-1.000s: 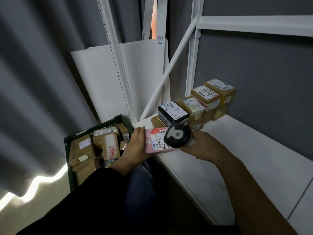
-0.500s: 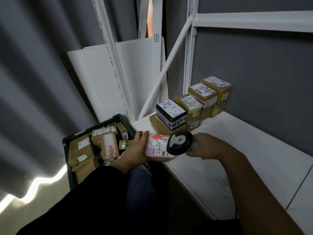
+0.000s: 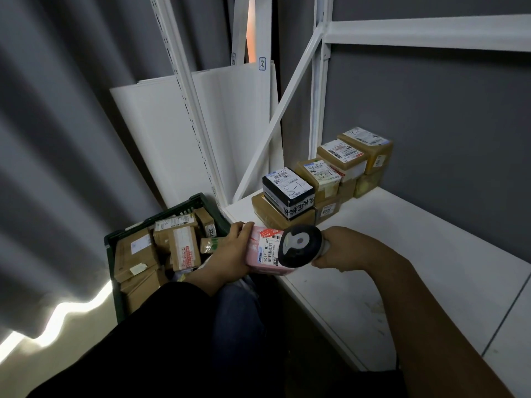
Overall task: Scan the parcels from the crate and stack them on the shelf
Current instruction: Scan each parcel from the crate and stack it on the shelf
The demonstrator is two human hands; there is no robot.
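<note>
Your one head-worn camera looks forward and down from close range, crate [image 3: 184, 204] lower left, shelf [image 3: 402, 254] right.

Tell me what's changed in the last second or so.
The left hand with the pink parcel and the right hand with the scanner drifted slightly toward the person, away from the shelved parcels. Both grips are unchanged; the crate and shelved parcels stayed put.

There, on the pink rectangular parcel [image 3: 255, 252], a white label [image 3: 270, 247] reads "501E- M1 A2", and the black-and-white handheld scanner [image 3: 300, 245] covers whatever follows. Down in the dark green plastic crate [image 3: 184, 203], a small brown cardboard box [image 3: 205, 222] shows "3004" on its side. Other labels: print too small.
</note>
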